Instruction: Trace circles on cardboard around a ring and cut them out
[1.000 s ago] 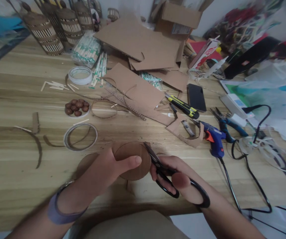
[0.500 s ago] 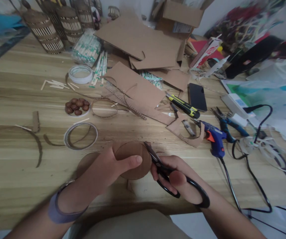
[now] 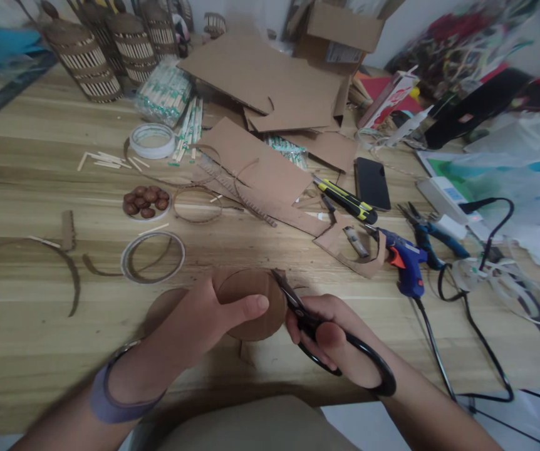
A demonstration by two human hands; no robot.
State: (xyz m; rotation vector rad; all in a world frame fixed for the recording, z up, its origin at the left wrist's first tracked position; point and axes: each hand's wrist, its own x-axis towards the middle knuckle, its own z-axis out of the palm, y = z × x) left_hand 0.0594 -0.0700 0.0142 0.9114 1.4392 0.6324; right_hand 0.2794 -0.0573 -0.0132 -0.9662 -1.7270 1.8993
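Note:
My left hand grips a round piece of brown cardboard, its thumb lying on top and the other fingers hidden. My right hand is wrapped round the black handles of a pair of scissors, whose blades meet the disc's upper right edge. Another brown cardboard piece shows partly behind my left wrist. Beyond the hands, a white tape ring lies on the wooden table.
A blue glue gun with a black cable, pliers, a yellow-black cutter and a phone lie to the right. Cardboard sheets fill the back. Brown nuts sit in a ring at the left.
The scissors' handles and my right thumb have shifted very slightly. My left hand and the disc look almost the same.

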